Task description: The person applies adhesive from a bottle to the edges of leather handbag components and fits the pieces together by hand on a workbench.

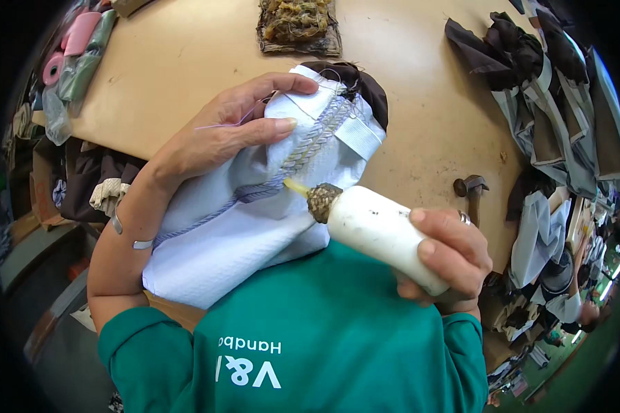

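Note:
My left hand (231,127) grips the upper edge of a pale blue-white fabric piece (220,241) trimmed with lilac braided cord (310,141); thin threads run under the fingers. My right hand (451,255) is closed around a white squeeze bottle (375,230) with a crusted brown collar. Its yellowish nozzle (295,186) touches the cord where it crosses the fabric. The fabric lies against my green shirt (324,337) and over the edge of the tan worktable (207,48). Dark cloth (365,82) shows behind the fabric's top.
A hammer (470,189) lies on the table right of the bottle. A crusted brownish pad (297,24) sits at the far edge. Dark and grey fabric pieces (551,103) pile up on the right. Rolls of pink and green material (76,48) stand at the far left.

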Available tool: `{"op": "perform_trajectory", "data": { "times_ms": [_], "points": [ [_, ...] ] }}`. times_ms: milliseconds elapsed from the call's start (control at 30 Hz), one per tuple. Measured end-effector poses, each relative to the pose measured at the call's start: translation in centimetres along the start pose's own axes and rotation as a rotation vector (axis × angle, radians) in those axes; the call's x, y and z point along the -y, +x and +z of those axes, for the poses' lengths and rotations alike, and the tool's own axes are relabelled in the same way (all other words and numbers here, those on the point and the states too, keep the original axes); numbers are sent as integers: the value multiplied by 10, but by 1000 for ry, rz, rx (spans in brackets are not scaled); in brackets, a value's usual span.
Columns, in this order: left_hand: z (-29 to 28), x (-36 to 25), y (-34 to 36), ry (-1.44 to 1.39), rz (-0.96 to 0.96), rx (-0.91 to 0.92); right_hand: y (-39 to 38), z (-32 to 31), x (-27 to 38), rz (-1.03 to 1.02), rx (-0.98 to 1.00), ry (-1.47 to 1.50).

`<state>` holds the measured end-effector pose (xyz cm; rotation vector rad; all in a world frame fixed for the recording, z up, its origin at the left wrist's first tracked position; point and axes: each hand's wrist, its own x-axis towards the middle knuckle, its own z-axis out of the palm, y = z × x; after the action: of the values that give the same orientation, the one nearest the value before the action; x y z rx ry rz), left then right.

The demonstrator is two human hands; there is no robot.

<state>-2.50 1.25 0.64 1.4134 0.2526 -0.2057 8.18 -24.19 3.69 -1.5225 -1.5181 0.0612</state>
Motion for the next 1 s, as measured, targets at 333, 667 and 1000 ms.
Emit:
{"op": "perform_trajectory", "data": {
  "times_ms": [333,667,1000],
  "points": [
    [-2,0,-1,-11,-9,-3,3,9,-8,21,-162,-65],
    [-17,15,-3,-142,-193,-206,-36,1,-82,761,-706,1270],
    [-30,-84,-38,264,376,-380,-76,19,-145,843,-751,31]
  ]
}}
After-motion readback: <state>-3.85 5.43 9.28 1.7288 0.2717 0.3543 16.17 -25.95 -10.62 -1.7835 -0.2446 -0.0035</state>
